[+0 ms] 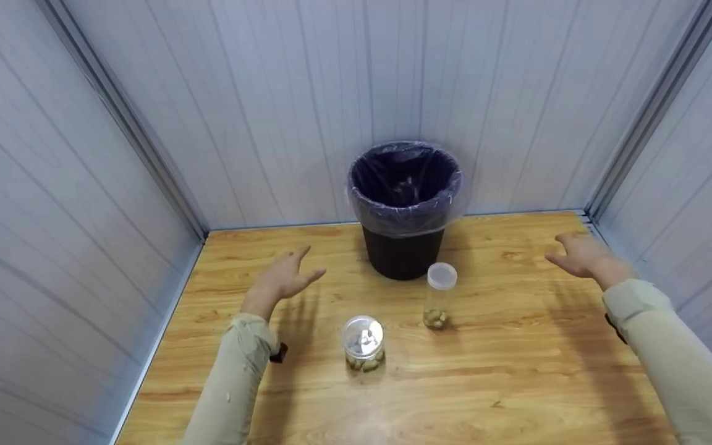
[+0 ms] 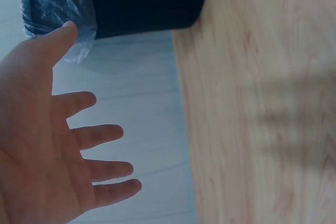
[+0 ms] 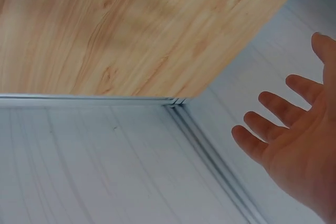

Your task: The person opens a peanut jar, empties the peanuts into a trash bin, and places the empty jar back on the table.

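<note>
My left hand (image 1: 283, 276) hovers over the table's left half, fingers spread and holding nothing; the left wrist view shows its palm and extended fingers. Nearest to it stands a short clear jar (image 1: 363, 345) with greenish pieces in the bottom and a shiny clear lid. Farther right, a taller clear jar (image 1: 439, 296) with a whitish lid stands upright, similar pieces at its base. Above the table's right side is my right hand (image 1: 581, 256), empty, its fingers apart in the right wrist view. Neither hand touches a jar.
A black trash bin (image 1: 402, 250) with a clear plastic liner (image 1: 415, 219) stands at the back middle, just behind the taller jar. Pale panel walls (image 1: 269, 111) enclose the wooden table (image 1: 486, 395) at the back and both sides.
</note>
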The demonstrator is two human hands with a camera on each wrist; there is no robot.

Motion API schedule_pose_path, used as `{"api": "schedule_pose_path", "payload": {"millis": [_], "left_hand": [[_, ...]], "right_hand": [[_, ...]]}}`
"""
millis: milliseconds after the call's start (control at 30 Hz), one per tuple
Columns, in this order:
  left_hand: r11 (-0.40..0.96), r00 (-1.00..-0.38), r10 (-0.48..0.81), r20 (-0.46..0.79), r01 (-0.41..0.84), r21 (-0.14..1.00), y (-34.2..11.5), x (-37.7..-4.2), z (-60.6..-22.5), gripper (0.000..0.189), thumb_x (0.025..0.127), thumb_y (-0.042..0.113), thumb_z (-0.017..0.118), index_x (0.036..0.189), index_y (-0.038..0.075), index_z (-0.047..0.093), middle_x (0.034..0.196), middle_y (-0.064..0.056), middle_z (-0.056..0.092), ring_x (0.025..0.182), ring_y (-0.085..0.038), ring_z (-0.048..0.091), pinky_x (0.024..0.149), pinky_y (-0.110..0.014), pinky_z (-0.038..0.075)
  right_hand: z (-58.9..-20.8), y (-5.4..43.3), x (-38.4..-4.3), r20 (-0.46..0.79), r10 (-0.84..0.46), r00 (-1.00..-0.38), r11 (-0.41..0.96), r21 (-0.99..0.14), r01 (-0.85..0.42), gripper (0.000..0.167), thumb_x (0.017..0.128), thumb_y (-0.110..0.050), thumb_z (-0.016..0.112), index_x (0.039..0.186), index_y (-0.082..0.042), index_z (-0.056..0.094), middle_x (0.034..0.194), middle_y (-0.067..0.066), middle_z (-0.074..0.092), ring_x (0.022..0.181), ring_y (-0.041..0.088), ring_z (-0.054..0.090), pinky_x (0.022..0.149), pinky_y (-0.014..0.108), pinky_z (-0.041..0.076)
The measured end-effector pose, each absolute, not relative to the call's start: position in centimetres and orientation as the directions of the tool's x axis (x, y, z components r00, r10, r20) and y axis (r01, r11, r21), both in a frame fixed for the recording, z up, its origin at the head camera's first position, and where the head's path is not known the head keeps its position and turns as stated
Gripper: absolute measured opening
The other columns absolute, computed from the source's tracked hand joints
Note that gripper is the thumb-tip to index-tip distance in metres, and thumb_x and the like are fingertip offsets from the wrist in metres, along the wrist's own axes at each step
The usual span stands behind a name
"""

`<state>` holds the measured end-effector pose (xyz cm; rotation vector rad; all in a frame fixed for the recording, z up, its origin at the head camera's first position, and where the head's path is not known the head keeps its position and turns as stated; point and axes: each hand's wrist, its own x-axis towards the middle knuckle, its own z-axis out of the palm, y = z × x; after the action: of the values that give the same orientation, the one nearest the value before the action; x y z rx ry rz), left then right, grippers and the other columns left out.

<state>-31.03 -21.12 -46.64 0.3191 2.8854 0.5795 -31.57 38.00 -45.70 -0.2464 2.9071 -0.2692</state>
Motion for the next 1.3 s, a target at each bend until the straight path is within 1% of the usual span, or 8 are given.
{"api": "schedule_pose_path", "payload": {"millis": [133,400,567,667,833,933,1067,1300], "left_hand": [[0.883,-0.965,0.257,-0.056,0.211,0.42,-20.4,-29.7,-47.5,0.092,0.087,0.076,0.04,0.153,0.014,0.029,0.149,-0.022,0.037,0.135,-0.04,0.035,0.108,-0.056,0.031],[0.812,-0.962,0.21,0.174,0.271,0.517,-17.8,-25.5,-47.8,0.069,0.092,0.055,0.057,0.144,0.011,0.047,0.14,-0.014,0.05,0.127,-0.033,0.046,0.105,-0.049,0.038],[0.788,-0.941,0.192,0.279,0.318,0.528,-15.4,-21.9,-48.3,0.063,0.092,0.056,0.057,0.138,0.012,0.054,0.133,-0.012,0.057,0.121,-0.031,0.053,0.101,-0.047,0.042],[0.749,-0.918,0.192,0.347,0.366,0.553,-14.1,-19.9,-49.1,0.054,0.092,0.047,0.062,0.133,0.012,0.058,0.129,-0.01,0.06,0.118,-0.028,0.055,0.099,-0.046,0.044],[0.652,-0.892,0.222,0.394,0.436,0.621,-12.1,-18.1,-51.1,0.044,0.092,0.033,0.068,0.13,0.013,0.06,0.118,-0.006,0.065,0.11,-0.022,0.059,0.092,-0.043,0.049],[0.6,-0.888,0.241,0.392,0.454,0.659,-11.2,-17.3,-52.9,0.042,0.093,0.033,0.066,0.128,0.011,0.061,0.111,-0.004,0.068,0.103,-0.021,0.063,0.087,-0.042,0.052],[0.553,-0.878,0.253,0.405,0.475,0.685,-10.4,-16.5,-54.8,0.036,0.094,0.029,0.066,0.124,0.01,0.063,0.106,-0.003,0.069,0.097,-0.02,0.065,0.084,-0.04,0.053],[0.495,-0.869,0.28,0.407,0.494,0.714,-8.9,-16.2,-55.7,0.031,0.094,0.025,0.066,0.122,0.012,0.064,0.105,0.003,0.068,0.097,-0.018,0.065,0.084,-0.036,0.053]], "right_hand": [[-46.0,36.8,-30.8,-0.143,-0.246,-0.959,0.944,-0.259,-0.204,0.077,0.1,-0.048,0.044,0.141,0.016,0.031,0.135,0.043,0.036,0.122,0.058,0.035,0.097,0.067,0.033],[-46.5,32.8,-28.7,-0.043,-0.377,-0.925,0.847,-0.42,-0.325,0.063,0.1,-0.034,0.053,0.138,0.014,0.04,0.136,0.037,0.042,0.124,0.053,0.04,0.099,0.064,0.035],[-45.9,28.8,-27.2,0.018,-0.408,-0.913,0.806,-0.463,-0.369,0.063,0.1,-0.041,0.052,0.139,0.008,0.044,0.137,0.031,0.045,0.126,0.049,0.04,0.101,0.062,0.033],[-45.5,26.2,-26.2,0.053,-0.383,-0.922,0.798,-0.485,-0.359,0.068,0.098,-0.049,0.051,0.14,0.004,0.045,0.139,0.028,0.045,0.127,0.047,0.041,0.101,0.062,0.034],[-45.5,22.9,-24.3,0.184,-0.351,-0.918,0.8,-0.449,-0.397,0.067,0.091,-0.047,0.064,0.139,-0.003,0.049,0.136,0.024,0.05,0.123,0.044,0.046,0.098,0.061,0.038],[-46.3,21.3,-23.6,0.259,-0.357,-0.898,0.809,-0.394,-0.435,0.068,0.084,-0.043,0.074,0.138,-0.007,0.052,0.131,0.022,0.053,0.116,0.042,0.052,0.091,0.059,0.046],[-47.3,19.6,-23.8,0.278,-0.382,-0.882,0.821,-0.336,-0.461,0.069,0.081,-0.041,0.078,0.138,-0.012,0.053,0.128,0.021,0.054,0.109,0.039,0.056,0.079,0.054,0.052],[-47.1,18.2,-25.5,0.269,-0.414,-0.87,0.831,-0.278,-0.482,0.062,0.08,-0.036,0.079,0.132,-0.01,0.058,0.121,0.02,0.058,0.101,0.037,0.06,0.077,0.051,0.053]]}}
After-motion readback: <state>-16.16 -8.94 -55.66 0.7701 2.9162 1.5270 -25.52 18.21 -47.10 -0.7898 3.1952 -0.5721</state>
